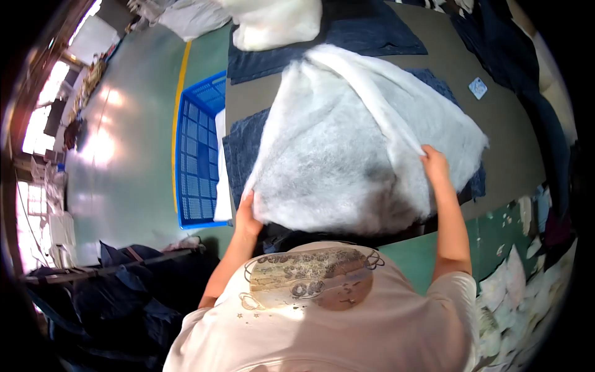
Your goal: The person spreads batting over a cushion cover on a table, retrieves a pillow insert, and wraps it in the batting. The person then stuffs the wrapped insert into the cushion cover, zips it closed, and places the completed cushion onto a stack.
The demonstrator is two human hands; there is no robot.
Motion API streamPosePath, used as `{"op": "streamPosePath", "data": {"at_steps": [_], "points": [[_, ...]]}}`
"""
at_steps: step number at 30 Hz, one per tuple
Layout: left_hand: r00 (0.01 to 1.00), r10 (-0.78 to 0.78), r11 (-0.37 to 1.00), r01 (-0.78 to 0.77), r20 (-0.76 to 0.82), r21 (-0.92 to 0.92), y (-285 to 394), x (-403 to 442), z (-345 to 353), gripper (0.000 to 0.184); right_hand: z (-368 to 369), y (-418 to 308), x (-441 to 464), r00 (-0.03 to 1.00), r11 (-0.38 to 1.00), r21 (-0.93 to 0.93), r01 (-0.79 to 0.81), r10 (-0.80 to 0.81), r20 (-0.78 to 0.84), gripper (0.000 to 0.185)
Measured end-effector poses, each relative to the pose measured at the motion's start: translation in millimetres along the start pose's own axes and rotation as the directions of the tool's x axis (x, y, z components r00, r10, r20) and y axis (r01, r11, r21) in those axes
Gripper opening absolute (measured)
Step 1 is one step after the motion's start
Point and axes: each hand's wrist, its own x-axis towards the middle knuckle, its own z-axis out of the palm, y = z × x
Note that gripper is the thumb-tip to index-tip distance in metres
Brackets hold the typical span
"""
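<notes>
A big sheet of fluffy white batting (328, 142) spreads over the table in front of me, with a raised fold running from its far top toward the right. My left hand (248, 217) pinches its near left corner. On the right, my right hand (436, 166) grips the folded edge. Beneath the batting lies dark blue denim fabric (242, 146), showing at the left and right sides; most of it is covered.
Another white batting bundle (276, 25) rests on dark denim (378, 31) at the table's far side. A blue plastic crate (198, 155) stands left of the table (496, 124), which carries a small light-blue tag (478, 88). Dark cloth (130, 304) hangs on a rail at lower left.
</notes>
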Motion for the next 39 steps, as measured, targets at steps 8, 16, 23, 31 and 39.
{"op": "streamPosePath", "data": {"at_steps": [8, 16, 23, 31, 39], "points": [[0.956, -0.183, 0.973, 0.142, 0.231, 0.181, -24.1, -15.1, 57.2, 0.053, -121.7, -27.4, -2.0, 0.848, 0.62, -0.77, 0.15, 0.32, 0.423, 0.042], [0.89, -0.127, 0.264, -0.395, 0.437, 0.88, -31.9, -49.8, 125.9, 0.075, -38.0, -323.2, -0.7, 0.765, 0.756, 0.655, 0.024, -0.435, 0.474, 0.035], [0.9, -0.264, 0.324, -0.255, 0.346, 0.911, -53.0, -36.3, 116.4, 0.087, 118.7, -307.5, 83.8, 0.882, 0.892, -0.176, 0.416, -0.349, 0.316, 0.049], [0.621, -0.657, 0.713, 0.327, 0.428, 0.62, -57.4, -16.0, 70.9, 0.061, -14.1, -381.9, 169.1, 0.682, 0.465, 0.757, -0.46, -0.361, 0.636, 0.027], [0.631, -0.556, 0.673, -0.041, 0.541, 0.739, -6.3, -52.6, 55.5, 0.052, 93.0, -406.7, 224.5, 0.617, 0.29, 0.655, -0.698, -0.22, 0.755, 0.023]]}}
